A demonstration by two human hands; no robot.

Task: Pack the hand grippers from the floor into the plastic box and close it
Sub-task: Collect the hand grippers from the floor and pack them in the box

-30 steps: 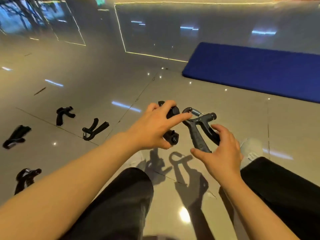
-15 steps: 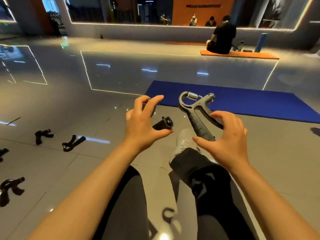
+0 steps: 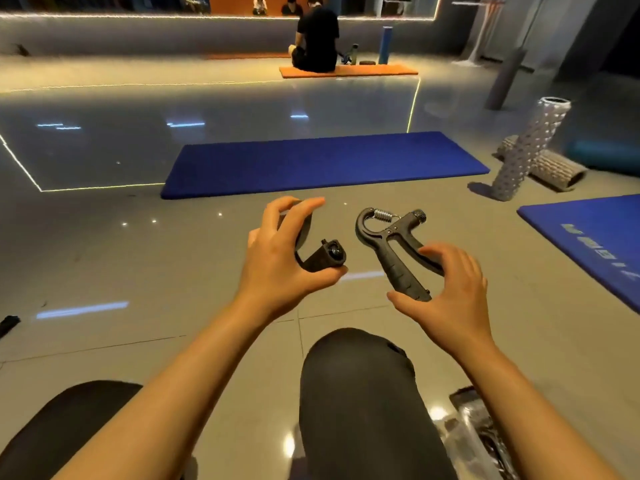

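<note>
Left hand (image 3: 277, 258): at centre, curled round a black plastic hand gripper with a round knob end (image 3: 318, 258); thumb under the knob end, fingers over the far handle.
Right hand (image 3: 446, 289): at 3 o'clock from the left one, pinching a grey plastic hand gripper with a coiled steel spring (image 3: 391, 247); thumb on the near handle's tip, fingers on the other handle, spring end pointing to 12 o'clock.
Grippers: both held in the air above the glossy grey tiled floor (image 3: 173, 271), apart from each other.
Third gripper: only a black end (image 3: 8, 325) seen at 9 o'clock, on the floor at the frame edge.
Clear plastic box (image 3: 474, 424): at 5 o'clock, partly hidden by the right forearm; open or closed could not be told.
Knee in dark trousers (image 3: 356, 382): at 6 o'clock, between the forearms.
Long blue exercise mat (image 3: 322, 161): at 12 o'clock, flat on the floor.
Grey knobbed foam roller (image 3: 530, 147): at 2 o'clock, standing tilted.
Seated person in black (image 3: 317, 39): far at 12 o'clock, on an orange mat (image 3: 381, 71).
</note>
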